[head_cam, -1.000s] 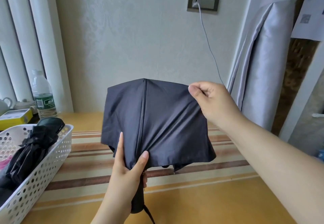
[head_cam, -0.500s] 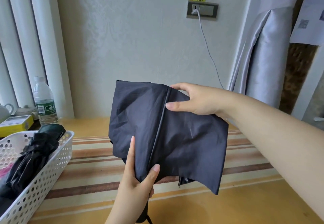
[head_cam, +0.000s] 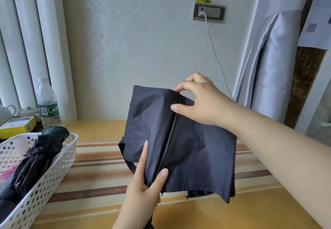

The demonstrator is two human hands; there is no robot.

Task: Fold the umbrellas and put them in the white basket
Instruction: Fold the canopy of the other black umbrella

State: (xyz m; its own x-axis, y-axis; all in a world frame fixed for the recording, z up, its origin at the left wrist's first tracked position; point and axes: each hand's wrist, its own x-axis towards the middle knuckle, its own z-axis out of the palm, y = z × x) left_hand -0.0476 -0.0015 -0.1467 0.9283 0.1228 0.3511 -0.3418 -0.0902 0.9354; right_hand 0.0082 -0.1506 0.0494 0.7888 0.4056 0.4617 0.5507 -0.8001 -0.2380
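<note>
At far left a yellow box (head_cam: 17, 127) and a green-labelled water bottle (head_cam: 48, 105), print too small to read, stand behind the white basket (head_cam: 46, 178) holding a folded black umbrella (head_cam: 35, 159). Above the striped table, the left hand (head_cam: 143, 189) grips the dark umbrella (head_cam: 188, 150) low down; the right hand (head_cam: 202, 103) pinches its top fold. A yellow sticker (head_cam: 204, 0) tops the wall socket (head_cam: 209, 13).

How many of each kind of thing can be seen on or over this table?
Umbrellas: 2, one dark umbrella held in both hands, one black umbrella in the basket
White baskets: 1
Water bottles: 1
Yellow boxes: 1
Teapots: 1
Total: 6
</note>
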